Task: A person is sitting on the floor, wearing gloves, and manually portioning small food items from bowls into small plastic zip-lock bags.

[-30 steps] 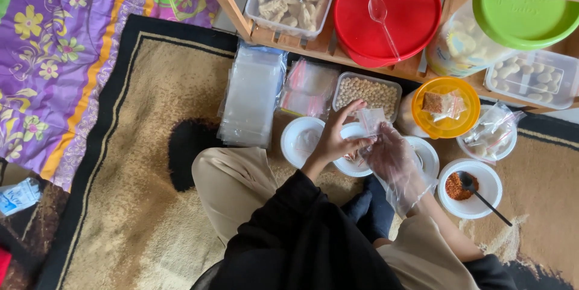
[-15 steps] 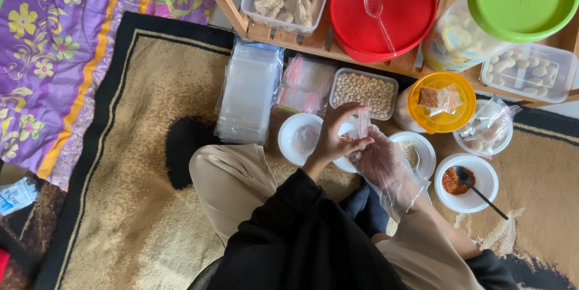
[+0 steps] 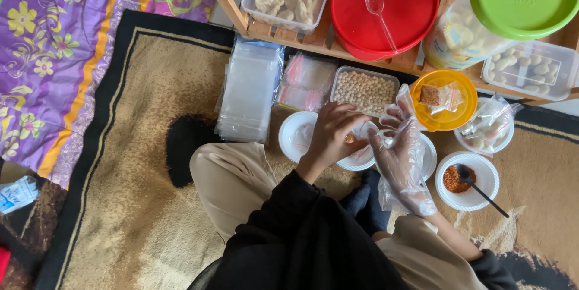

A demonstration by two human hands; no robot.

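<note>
Your bare left hand [image 3: 330, 136] curls over the white bowl [image 3: 356, 157] at the centre, fingers bent as if pinching a small clear pouch against it, though the grip itself is hidden; your right hand [image 3: 401, 151], in a loose plastic glove, is spread open and empty just at 3 o'clock of it, likely kept clean for food; the chickpea tub [image 3: 365, 89] sits at 12 o'clock, the chilli-powder bowl [image 3: 469, 181] with its black spoon at 3 o'clock, within easy reach.

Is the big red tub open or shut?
Shut. The round red lid covers the whole tub on the wooden shelf, and a clear plastic spoon lies on top of it.
</note>
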